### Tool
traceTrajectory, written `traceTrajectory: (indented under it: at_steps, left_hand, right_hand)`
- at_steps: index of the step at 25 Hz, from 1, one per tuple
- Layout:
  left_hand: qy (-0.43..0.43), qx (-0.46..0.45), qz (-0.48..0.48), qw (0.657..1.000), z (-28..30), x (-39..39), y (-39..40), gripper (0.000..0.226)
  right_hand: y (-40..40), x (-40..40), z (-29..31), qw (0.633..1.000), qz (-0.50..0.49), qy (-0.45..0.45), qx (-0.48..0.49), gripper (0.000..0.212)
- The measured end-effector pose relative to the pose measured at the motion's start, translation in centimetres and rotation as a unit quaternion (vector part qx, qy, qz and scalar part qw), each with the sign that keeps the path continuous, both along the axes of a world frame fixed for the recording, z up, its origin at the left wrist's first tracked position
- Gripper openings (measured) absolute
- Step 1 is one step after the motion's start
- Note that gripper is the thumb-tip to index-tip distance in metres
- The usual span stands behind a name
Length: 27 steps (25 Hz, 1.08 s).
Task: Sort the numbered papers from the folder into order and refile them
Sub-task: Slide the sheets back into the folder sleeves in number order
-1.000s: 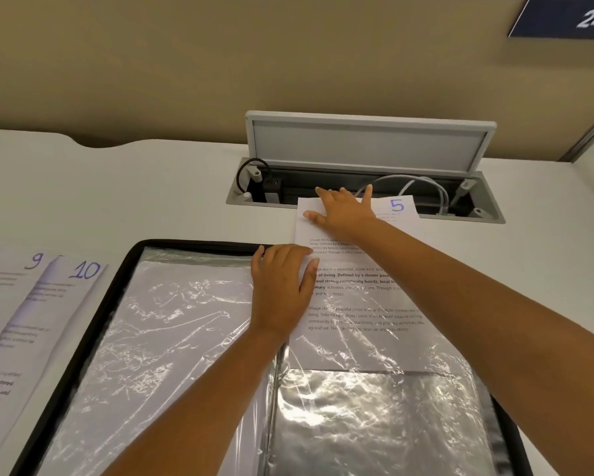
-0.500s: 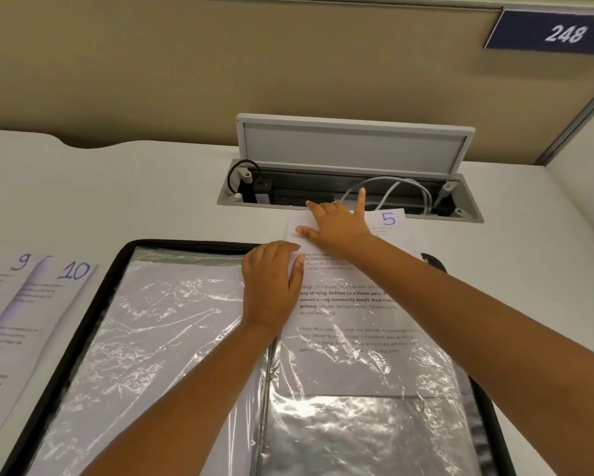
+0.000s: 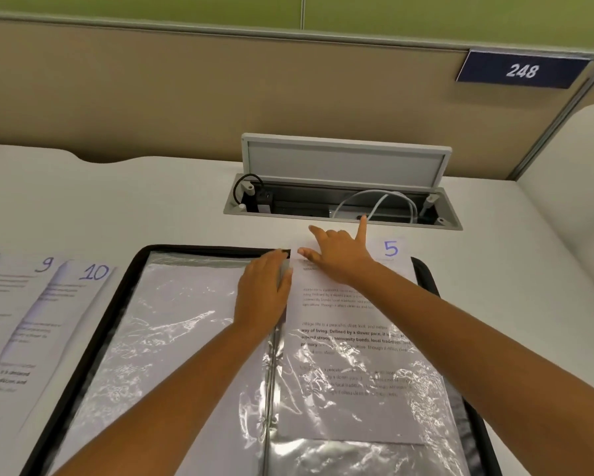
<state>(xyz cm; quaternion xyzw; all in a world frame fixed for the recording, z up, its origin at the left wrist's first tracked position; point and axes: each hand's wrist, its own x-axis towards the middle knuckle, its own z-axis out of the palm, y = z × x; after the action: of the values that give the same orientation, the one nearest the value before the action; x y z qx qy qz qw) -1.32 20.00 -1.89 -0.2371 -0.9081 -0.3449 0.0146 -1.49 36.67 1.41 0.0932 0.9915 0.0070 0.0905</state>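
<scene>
White desk [image 3: 151,207] against a tan partition wall, number plate "248" [image 3: 522,71] at the wall's upper right. Cable tray [image 3: 343,207] set into the desk's far edge, lid up, cords inside.

Black folder [image 3: 130,269] lies open at the desk's near edge, clear sleeves showing on both halves. Sheet marked 5 [image 3: 350,338] sits in the right-half sleeve [image 3: 374,455], only partly in: its top edge with the number sticks out past the folder's far rim, and the sleeve's near portion shows no paper.

Left hand [image 3: 264,293] flat by the folder's spine, fingers together and straight, pressing down at the sleeve's mouth. Right hand [image 3: 340,255] on the top of sheet 5, fingers spread, index pointing away toward the tray; it presses, grips nothing.

Progress, my reading: refiling is mid-way. Sheet 5 needs sliding fully home. Sheets 9 [image 3: 24,290] and 10 [image 3: 72,304] wait, fanned, at the desk's left edge, with a third sheet's corner just beyond them; numeral cut off. Sheets 6 to 8 not identifiable.

Count: one folder, two hands, one sheet being filed, at least three loose sheets visible. Left-half sleeve [image 3: 171,338] appears to hold paper; number not readable.
</scene>
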Motion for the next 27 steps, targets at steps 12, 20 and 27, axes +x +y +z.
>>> traceTrajectory:
  at_steps: [12,20,27]
  left_hand:
    - [0.052,-0.184,0.039,0.981,-2.4,3.2,-8.8,0.070]
    - [0.058,-0.201,0.043,0.977,-2.0,3.1,-8.7,0.068]
    - [0.070,-0.194,0.053,0.977,-2.0,3.3,-8.7,0.068]
  right_hand:
    - [-1.9,3.8,0.0,1.000,-0.006,0.014,-0.001,0.069]
    - [-3.5,5.5,0.7,0.998,-0.015,0.057,-0.013,0.065]
    - [-3.4,5.3,0.5,0.995,-0.030,0.098,-0.021,0.043]
